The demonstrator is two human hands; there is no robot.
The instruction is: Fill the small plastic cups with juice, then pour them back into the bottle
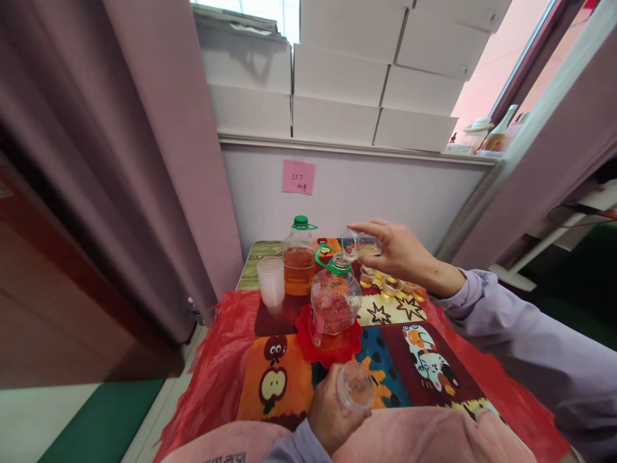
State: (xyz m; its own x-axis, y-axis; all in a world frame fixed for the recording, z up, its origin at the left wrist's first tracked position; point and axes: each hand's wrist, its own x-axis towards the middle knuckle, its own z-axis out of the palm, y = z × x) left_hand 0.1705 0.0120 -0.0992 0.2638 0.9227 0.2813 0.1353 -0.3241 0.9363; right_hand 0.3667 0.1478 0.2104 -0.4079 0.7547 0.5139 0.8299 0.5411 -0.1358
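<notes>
My right hand (393, 254) grips a clear plastic cup (362, 245), tipped sideways with its rim at the mouth of an uncapped clear jug (336, 301). The jug has a green handle ring at its neck and stands upright on a red scalloped tray (305, 334). Low in front, my left hand (332, 411) is wrapped round another clear plastic cup (355, 386), which looks empty. Behind the open jug, a second jug (299, 267) with a green cap holds amber liquid.
A stack of clear cups (271, 283) stands left of the capped jug. Several small cups of yellow liquid (391, 286) sit at the right rear. Red plastic sheeting (212, 360) hangs over the table edges. A pink note (299, 177) is on the wall behind.
</notes>
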